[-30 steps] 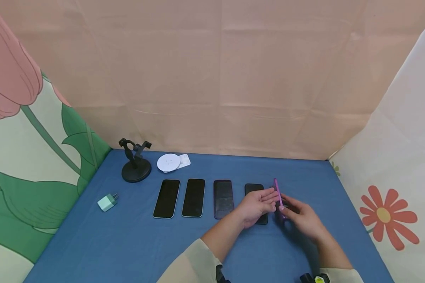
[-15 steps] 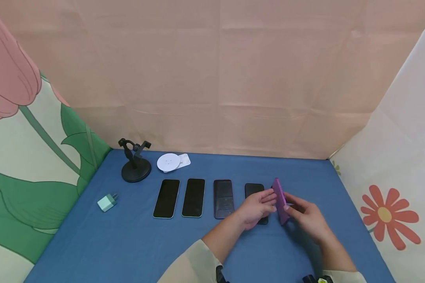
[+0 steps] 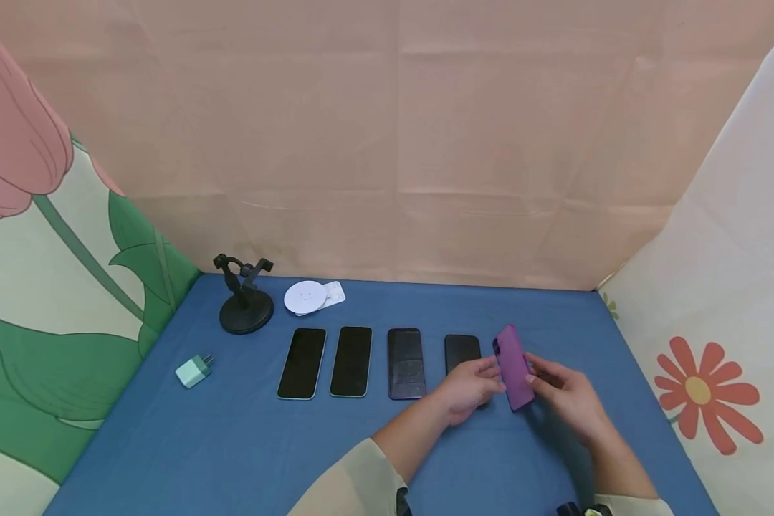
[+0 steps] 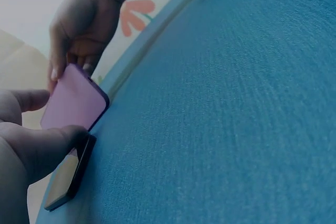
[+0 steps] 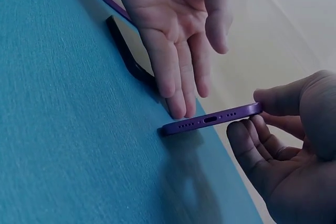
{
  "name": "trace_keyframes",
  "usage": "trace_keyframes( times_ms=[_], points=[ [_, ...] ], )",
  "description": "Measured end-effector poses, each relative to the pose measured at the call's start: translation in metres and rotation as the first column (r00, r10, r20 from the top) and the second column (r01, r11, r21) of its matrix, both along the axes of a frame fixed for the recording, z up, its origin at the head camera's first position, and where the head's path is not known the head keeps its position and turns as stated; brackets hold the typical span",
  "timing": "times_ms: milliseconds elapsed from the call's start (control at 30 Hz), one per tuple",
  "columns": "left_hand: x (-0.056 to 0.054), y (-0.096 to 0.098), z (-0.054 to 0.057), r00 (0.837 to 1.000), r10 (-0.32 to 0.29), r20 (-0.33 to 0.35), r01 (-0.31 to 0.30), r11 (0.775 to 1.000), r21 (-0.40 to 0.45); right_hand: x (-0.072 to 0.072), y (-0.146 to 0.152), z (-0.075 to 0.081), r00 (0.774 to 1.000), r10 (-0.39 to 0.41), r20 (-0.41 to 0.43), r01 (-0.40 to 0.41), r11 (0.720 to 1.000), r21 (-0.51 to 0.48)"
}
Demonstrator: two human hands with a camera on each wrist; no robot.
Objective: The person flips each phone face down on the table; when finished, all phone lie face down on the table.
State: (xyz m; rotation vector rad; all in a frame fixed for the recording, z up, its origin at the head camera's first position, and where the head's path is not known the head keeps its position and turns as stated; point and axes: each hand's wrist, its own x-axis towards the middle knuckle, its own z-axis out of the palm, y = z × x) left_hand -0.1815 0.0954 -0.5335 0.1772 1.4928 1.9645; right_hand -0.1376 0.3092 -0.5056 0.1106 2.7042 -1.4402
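A purple smartphone (image 3: pixel 514 369) is held just off the table by my right hand (image 3: pixel 570 401), thumb and fingers pinching its right edge. Its purple back faces up in the head view, and the charging port shows on the phone's (image 5: pixel 210 119) bottom edge in the right wrist view. My left hand (image 3: pixel 469 390) is at the phone's other side with fingers extended. Those fingertips (image 5: pixel 179 109) are at the phone's face, touching or nearly so. Partly behind the left hand lies a black phone (image 3: pixel 461 350), flat on the table.
Left of it a dark phone with a purple edge (image 3: pixel 406 364) and two black-screened phones, one (image 3: pixel 351 362) beside the other (image 3: pixel 302 364), lie in a row. Farther back stand a black phone stand (image 3: pixel 246 309) and a white disc (image 3: pixel 305 297). A pale green charger plug (image 3: pixel 194 371) is at left.
The purple phone has turned from edge-on to showing its back, tilting over toward the right hand. My left hand has dropped slightly nearer; the right has shifted a little right.
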Motion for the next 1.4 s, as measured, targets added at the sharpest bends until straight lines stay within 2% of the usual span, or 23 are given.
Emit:
trace_keyframes(
  times_ms=[133,367,533,1000,1200,1400],
  points=[
    [0.002,0.002,-0.002,1.000,-0.002,0.005,0.002,1.000,0.007,0.001,0.002,0.000,1.000,-0.003,-0.001,0.003,1.000,0.000],
    [0.007,0.003,0.000,1.000,-0.006,0.007,0.006,1.000,0.006,0.004,0.007,-0.002,0.999,-0.015,-0.033,0.018,0.996,0.093],
    [0.006,0.002,-0.001,1.000,-0.006,-0.005,0.006,1.000,0.007,0.004,0.011,-0.005,1.000,-0.013,-0.025,0.016,0.992,0.123],
    [0.012,0.004,0.000,1.000,0.001,-0.011,-0.002,1.000,-0.029,0.007,0.023,-0.013,0.994,-0.002,0.113,-0.025,0.971,0.237],
    [0.012,0.003,0.001,1.000,0.003,-0.008,-0.004,1.000,-0.031,0.007,0.021,-0.016,0.987,0.007,0.158,-0.044,0.971,0.237],
    [0.012,0.002,0.003,1.000,-0.002,-0.025,0.001,0.999,-0.046,0.005,0.019,-0.015,0.986,-0.002,0.169,-0.039,0.971,0.236]
  ],
)
